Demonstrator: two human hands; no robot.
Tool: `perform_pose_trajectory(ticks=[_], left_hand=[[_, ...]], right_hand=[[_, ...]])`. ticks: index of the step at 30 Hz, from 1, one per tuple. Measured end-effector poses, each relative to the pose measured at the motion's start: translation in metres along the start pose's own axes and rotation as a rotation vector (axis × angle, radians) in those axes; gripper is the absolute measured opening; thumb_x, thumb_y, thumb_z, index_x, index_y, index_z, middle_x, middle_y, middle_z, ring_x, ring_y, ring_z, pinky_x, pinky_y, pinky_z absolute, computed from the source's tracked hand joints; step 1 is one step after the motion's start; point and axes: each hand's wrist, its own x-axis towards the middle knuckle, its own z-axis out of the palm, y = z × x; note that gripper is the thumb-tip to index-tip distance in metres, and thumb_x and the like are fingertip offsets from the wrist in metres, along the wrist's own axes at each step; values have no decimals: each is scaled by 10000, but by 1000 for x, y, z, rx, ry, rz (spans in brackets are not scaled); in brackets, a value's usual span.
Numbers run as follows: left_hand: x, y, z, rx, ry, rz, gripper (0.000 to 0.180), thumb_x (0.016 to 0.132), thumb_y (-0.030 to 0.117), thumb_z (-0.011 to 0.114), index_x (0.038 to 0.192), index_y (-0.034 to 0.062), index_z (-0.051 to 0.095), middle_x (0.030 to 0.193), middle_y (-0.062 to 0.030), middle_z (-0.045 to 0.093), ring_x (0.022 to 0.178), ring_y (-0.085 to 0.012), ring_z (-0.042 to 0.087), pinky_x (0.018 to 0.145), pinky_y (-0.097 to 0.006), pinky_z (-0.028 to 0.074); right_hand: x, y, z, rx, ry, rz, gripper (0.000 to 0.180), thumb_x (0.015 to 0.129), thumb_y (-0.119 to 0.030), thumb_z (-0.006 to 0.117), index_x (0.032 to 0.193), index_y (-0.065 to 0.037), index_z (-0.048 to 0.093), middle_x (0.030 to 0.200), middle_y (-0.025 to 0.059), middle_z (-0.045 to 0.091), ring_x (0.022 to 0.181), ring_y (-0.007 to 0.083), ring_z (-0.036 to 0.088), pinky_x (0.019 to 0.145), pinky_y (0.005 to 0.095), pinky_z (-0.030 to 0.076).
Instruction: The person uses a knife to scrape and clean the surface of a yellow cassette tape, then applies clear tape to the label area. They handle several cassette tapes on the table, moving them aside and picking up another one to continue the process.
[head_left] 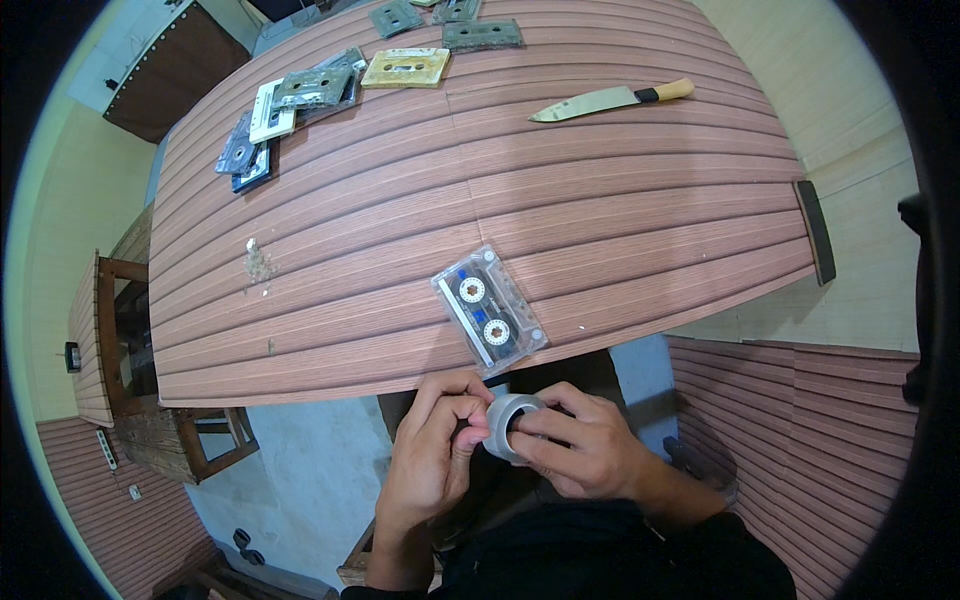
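Note:
Just off the table's near edge, my right hand (582, 442) grips a roll of clear tape (497, 440), with fingers through its core and the thumb over the rim. My left hand (440, 435) meets the roll's left side, thumb and index finger pinched together there. Any loose tape end between those fingertips is too fine to make out. Directly beyond my hands, a clear cassette tape (490, 311) with two white reels lies flat and slanted near the table's front edge.
A knife (600, 102) with a wooden handle lies at the far right of the table (620, 220). Several cassettes (312, 88) are piled at the far left, beside a yellow cassette (406, 68). Small crumbs of debris (257, 262) sit on the left side.

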Motion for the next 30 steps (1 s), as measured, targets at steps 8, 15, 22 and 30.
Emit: perform_pose_trajectory(ticks=[8, 15, 22, 30], left_hand=[[-2, -1, -3, -37, 54, -56, 230, 1146, 207, 736, 1073, -1, 674, 1250, -209, 672, 1089, -341, 715, 940, -414, 582], [17, 9, -6, 211, 96, -51, 137, 1061, 88, 795, 1083, -6, 699, 1186, -184, 714, 981, -365, 750, 842, -415, 610], [52, 14, -16, 422, 43, 20, 163, 987, 61, 832, 1099, 10, 726, 1243, -139, 729, 1116, -385, 709, 936, -460, 591], [72, -2, -19, 379, 0, 113, 147, 953, 79, 863, 1026, 22, 748, 1442, -101, 717, 1366, -402, 584, 1119, -504, 513]], right_hand=[[0, -3, 1, 9, 34, 54, 347, 930, -240, 935, 1204, -67, 810, 1054, 52, 750, 810, 237, 664, 586, 353, 564], [3, -13, 15, 383, 137, 375, 308, 1007, -240, 921, 1170, -1, 818, 875, 111, 794, 635, 203, 697, 564, 341, 542], [16, -26, 26, 763, 270, 697, 262, 1148, -191, 764, 1130, 65, 814, 845, 119, 841, 715, 125, 780, 648, 270, 580], [19, -16, 29, 776, 271, 797, 286, 1167, -181, 725, 1061, 70, 809, 810, 105, 823, 695, 118, 769, 641, 262, 559]])
